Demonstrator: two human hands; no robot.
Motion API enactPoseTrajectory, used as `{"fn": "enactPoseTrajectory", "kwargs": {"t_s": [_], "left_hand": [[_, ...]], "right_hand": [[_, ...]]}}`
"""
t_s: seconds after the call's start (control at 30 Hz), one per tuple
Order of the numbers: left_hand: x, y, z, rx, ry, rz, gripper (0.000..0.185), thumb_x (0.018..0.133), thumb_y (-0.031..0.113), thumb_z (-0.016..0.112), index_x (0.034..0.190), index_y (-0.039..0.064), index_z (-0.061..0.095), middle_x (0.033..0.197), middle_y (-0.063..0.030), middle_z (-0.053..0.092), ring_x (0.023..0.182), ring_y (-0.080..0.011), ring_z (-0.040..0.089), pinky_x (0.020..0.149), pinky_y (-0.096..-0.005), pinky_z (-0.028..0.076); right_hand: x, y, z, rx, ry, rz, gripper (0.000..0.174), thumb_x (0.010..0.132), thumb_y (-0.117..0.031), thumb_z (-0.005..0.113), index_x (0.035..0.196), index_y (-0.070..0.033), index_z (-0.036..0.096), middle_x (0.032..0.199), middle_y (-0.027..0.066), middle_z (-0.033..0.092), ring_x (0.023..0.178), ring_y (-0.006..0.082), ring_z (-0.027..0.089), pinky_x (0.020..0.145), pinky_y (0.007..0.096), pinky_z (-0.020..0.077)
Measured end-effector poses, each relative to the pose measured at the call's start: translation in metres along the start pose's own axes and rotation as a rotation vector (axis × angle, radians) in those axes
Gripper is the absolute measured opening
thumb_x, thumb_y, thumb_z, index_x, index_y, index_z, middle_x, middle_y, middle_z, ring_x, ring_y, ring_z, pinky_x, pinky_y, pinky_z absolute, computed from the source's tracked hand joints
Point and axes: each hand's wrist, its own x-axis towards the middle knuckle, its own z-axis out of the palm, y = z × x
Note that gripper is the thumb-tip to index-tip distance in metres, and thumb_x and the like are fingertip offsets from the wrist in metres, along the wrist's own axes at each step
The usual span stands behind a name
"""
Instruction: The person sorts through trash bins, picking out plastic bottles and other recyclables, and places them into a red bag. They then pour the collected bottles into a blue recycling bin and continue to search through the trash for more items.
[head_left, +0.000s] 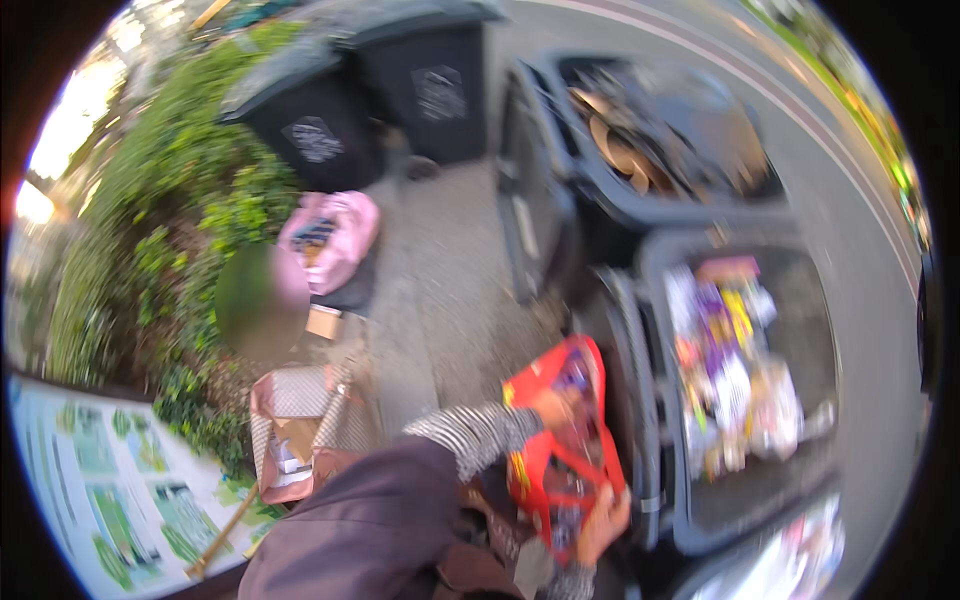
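A red shopping bag (534, 465) with yellow patches is held in front of my body, beside the open bins. My right hand (607, 517) grips the bag's lower right edge, near a red handle strap. Reaching over the mouth of the bag is my left hand (559, 407), in a striped knit cuff. Its fingers are blurred against the contents, so I cannot tell whether they hold anything. Inside the bag lie clear and purplish plastic items (577, 442), possibly bottles.
An open grey bin (660, 495) of mixed packaging stands to the right, another bin (559, 142) of cardboard beyond it. Lidded bins (412, 82) stand further back. A pink bag (349, 217) and a quilted pink bag (296, 382) sit by the hedge (172, 187). A signboard (90, 480) is lower left.
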Motion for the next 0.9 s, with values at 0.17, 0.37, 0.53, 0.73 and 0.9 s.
{"fn": "enactPoseTrajectory", "kwargs": {"t_s": [0.17,0.37,0.53,0.73,0.9], "left_hand": [[-0.003,-0.031,0.016,0.043,-0.151,-0.148,0.050,0.095,0.033,0.080,0.141,0.014,0.072,0.135,-0.0205,0.072,0.106,-0.0376,0.079,0.082,-0.0516,0.067],[0.035,0.008,-0.040,-0.156,-0.192,-0.227,0.063,0.097,0.033,0.084,0.153,0.012,0.065,0.142,-0.0224,0.070,0.118,-0.0398,0.077,0.095,-0.0522,0.064],[0.021,0.101,-0.173,-0.820,-0.075,-0.038,0.068,0.099,0.031,0.086,0.157,0.007,0.060,0.148,-0.0226,0.066,0.131,-0.0393,0.071,0.109,-0.0498,0.060],[0.021,0.163,-0.172,-0.797,-0.165,0.131,0.082,0.096,0.032,0.088,0.166,0.005,0.053,0.160,-0.0246,0.059,0.150,-0.0415,0.060,0.123,-0.0501,0.053],[0.031,0.160,-0.154,-0.697,-0.356,0.147,0.088,0.093,0.030,0.089,0.168,0.004,0.052,0.162,-0.0255,0.060,0.142,-0.0442,0.067,0.118,-0.0484,0.058]], "right_hand": [[0.008,0.002,-0.013,0.114,-0.094,0.072,0.020,0.117,-0.012,0.071,0.132,0.001,0.072,0.119,0.0015,0.074,0.106,0.0092,0.065,0.095,0.0297,0.0551],[0.017,0.013,-0.051,0.212,-0.136,0.055,0.038,0.115,-0.025,0.074,0.141,0.002,0.069,0.117,0.0039,0.074,0.100,0.0103,0.068,0.090,0.0303,0.0569],[0.011,0.018,-0.082,0.164,-0.166,0.042,0.057,0.114,-0.037,0.076,0.152,0.004,0.066,0.118,0.0085,0.076,0.098,0.0136,0.072,0.088,0.0324,0.0595],[0.012,-0.013,-0.076,0.066,-0.117,-0.073,0.058,0.117,-0.043,0.069,0.149,0.006,0.068,0.137,0.0223,0.076,0.123,0.0317,0.074,0.108,0.0435,0.0566],[0.008,-0.020,-0.080,0.088,-0.135,-0.042,0.059,0.116,-0.042,0.071,0.146,0.009,0.069,0.136,0.0234,0.077,0.125,0.0318,0.075,0.108,0.0423,0.0581]]}}
